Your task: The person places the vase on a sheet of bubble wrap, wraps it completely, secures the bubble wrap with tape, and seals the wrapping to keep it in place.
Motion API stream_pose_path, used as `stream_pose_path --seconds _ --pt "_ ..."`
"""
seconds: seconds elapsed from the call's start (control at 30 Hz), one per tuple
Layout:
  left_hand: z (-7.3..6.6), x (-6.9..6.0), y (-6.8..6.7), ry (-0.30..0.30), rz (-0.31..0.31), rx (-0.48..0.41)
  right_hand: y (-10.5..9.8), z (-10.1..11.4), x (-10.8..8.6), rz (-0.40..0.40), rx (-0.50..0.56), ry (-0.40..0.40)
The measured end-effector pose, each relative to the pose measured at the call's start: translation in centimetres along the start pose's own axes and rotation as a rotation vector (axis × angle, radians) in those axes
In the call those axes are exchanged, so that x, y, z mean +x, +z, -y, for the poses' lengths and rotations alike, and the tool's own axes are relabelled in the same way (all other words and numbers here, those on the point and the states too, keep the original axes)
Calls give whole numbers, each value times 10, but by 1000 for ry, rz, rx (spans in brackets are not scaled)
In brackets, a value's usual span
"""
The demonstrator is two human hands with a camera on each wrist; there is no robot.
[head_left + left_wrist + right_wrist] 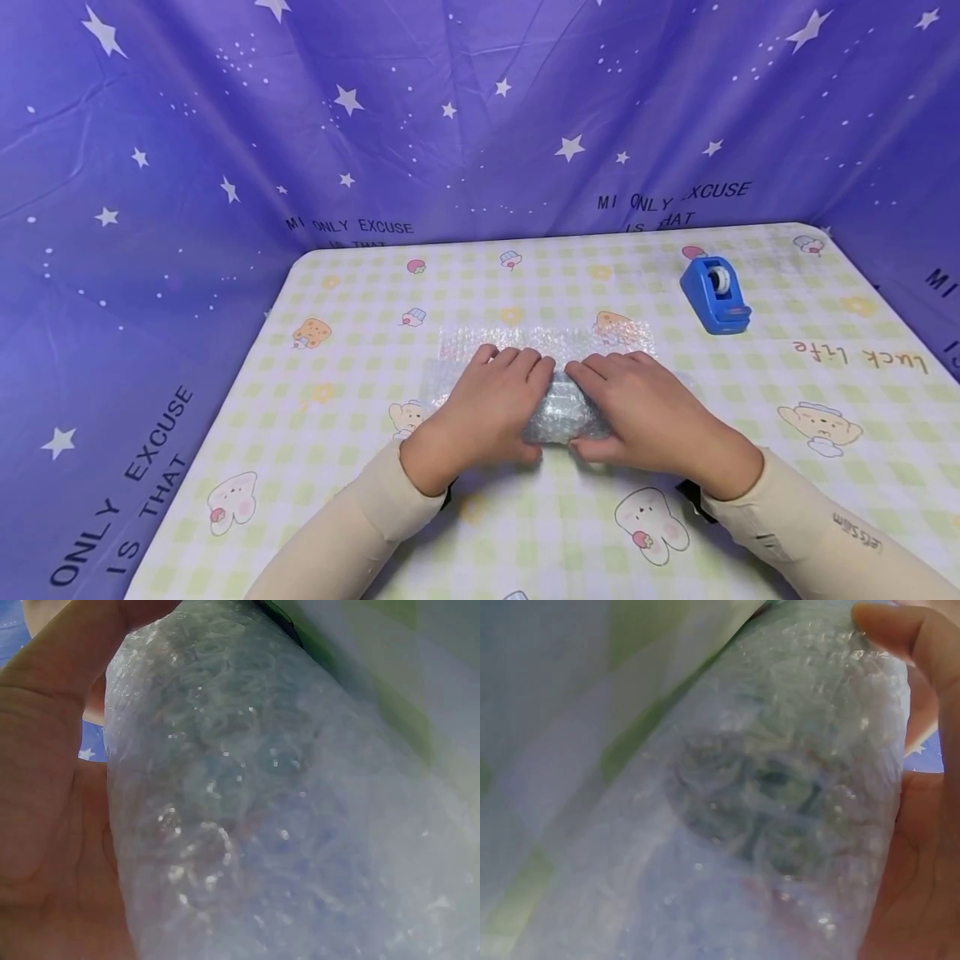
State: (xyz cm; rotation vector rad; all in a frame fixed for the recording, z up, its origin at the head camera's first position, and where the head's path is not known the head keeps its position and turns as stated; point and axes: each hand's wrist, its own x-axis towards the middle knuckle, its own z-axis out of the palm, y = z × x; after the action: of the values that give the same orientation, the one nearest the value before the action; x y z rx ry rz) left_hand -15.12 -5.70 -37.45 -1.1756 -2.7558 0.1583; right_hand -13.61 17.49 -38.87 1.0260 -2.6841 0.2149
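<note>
Head view: left grip (pixel 493 404), right grip (pixel 647 407), both curled round bubble-wrap roll (pixel 564 410).

Rm type unclear: checked tbl (pixel 300 442), starry drapes (pixel 450 167) on 3 sides

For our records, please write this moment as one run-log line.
left grip: holds clear bubble-wrap bundle | right grip: holds same bundle | blue plastic tape dispenser: untouched

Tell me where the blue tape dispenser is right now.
In the head view, the blue tape dispenser stands toward the far right corner of the table, beyond the right hand and the bubble wrap, near the "luck life" lettering.
</note>
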Motion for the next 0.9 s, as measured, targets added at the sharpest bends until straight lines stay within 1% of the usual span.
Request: stream_pose_path --seconds 0.37,0.6,0.9 --pt "-4 -1 0 11 13 28 -2 1 0 3 26 -4" --pt "-5 -1 -1 19 16 47 0 -3 1 17 67 13" --pt "-6 -2 1 30 -18 54 3 -8 2 12 103 3"
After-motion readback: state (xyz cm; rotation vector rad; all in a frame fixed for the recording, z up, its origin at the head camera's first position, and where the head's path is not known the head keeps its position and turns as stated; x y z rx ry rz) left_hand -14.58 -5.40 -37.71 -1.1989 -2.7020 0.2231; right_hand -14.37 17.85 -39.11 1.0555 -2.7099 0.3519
